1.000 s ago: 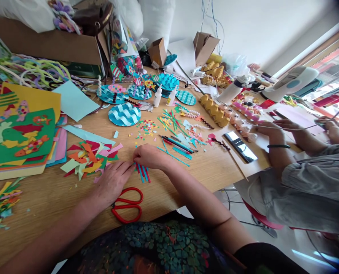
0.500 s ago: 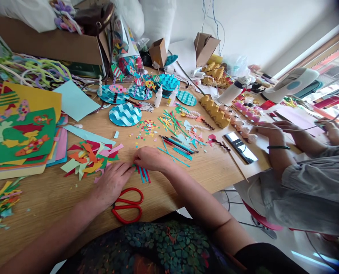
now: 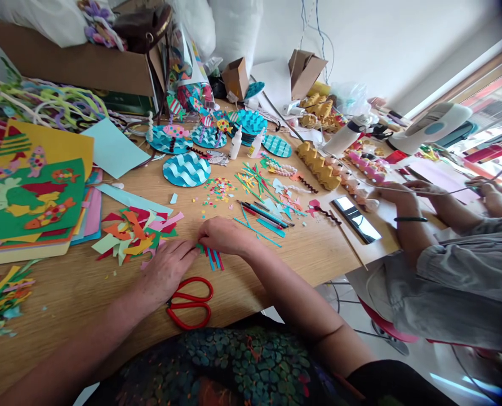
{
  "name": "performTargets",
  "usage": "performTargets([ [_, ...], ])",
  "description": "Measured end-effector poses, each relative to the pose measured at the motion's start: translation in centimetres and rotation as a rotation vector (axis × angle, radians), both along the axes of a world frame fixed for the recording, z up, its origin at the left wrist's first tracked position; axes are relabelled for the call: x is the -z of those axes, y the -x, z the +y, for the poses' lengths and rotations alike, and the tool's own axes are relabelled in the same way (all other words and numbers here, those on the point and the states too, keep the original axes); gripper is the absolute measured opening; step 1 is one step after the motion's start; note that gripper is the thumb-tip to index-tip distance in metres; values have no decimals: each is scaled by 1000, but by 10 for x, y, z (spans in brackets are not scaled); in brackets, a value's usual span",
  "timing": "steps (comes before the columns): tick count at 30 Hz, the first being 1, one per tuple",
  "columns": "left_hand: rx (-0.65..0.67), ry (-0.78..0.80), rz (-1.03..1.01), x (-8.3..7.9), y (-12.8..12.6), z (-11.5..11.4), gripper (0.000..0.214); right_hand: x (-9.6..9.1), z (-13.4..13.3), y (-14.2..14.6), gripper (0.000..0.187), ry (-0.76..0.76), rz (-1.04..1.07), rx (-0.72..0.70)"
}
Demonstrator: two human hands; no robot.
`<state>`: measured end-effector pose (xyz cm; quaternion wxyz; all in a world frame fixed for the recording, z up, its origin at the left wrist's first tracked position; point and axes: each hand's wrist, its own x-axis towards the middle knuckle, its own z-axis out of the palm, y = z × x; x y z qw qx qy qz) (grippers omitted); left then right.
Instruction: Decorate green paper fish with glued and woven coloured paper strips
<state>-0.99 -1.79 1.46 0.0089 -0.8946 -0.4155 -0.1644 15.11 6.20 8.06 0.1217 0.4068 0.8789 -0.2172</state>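
Note:
My left hand point(image 3: 168, 270) rests on the wooden table with its fingers together, their tips meeting my right hand point(image 3: 223, 234). Curled over, the right hand's fingers point down at the ends of several thin red, blue and green paper strips point(image 3: 215, 258). What lies between the fingertips is hidden. Red-handled scissors point(image 3: 191, 304) lie just below my left hand, blades partly under it. Behind that hand is a heap of coloured paper scraps point(image 3: 136, 234). Dark pencils or brushes point(image 3: 261, 213) and narrow blue strips point(image 3: 259, 232) lie to the right of my right hand.
Stacked coloured paper point(image 3: 71, 197) covers the left side. At the back stand blue wavy discs point(image 3: 187, 169) with paper fish and two white glue bottles point(image 3: 235, 144). A phone point(image 3: 355, 219) lies at right, near another person's hands point(image 3: 403, 194) holding a thin cord or stick.
Both hands stay almost where they were over the paper strips. The whole view has shifted very slightly.

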Motion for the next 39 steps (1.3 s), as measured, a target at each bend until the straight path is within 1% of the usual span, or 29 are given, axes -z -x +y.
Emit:
performTargets([
  [4, 12, -14, 15, 0, 1, 0, 33, -7, 2, -6, 31, -50, 79, 36],
  [7, -8, 8, 4, 0, 0, 0, 33, -8, 2, -4, 30, -25, 29, 24],
  [11, 7, 49, 1, 1, 1, 0, 34, -6, 1, 2, 30, 13, -53, 16],
  [17, 10, 10, 9, -1, 1, 0, 33, -6, 4, 3, 31, 12, -24, 31],
  [22, 18, -25, 23, -1, 1, 0, 32, -8, 2, 5, 32, -1, -59, 43],
  [27, 6, -13, 41, 0, 2, 0, 34, -4, 0, 6, 31, -20, -36, 27],
  [29, -1, -10, 53, 2, 2, 0, 33, -4, 1, 6, 30, -35, -25, 54],
  [31, -6, -19, 51, 4, 2, 1, 34, -8, 2, 4, 29, -75, 40, 100],
  [34, -2, -16, 33, 7, 3, 1, 37, -19, 0, -7, 23, -140, 220, 145],
  [37, -22, 38, 19, 6, 5, 1, 39, -26, -13, -27, 19, -151, 365, 162],
  [39, -21, 77, -3, 2, 5, 1, 41, -22, -27, -42, 17, -169, 435, 196],
])
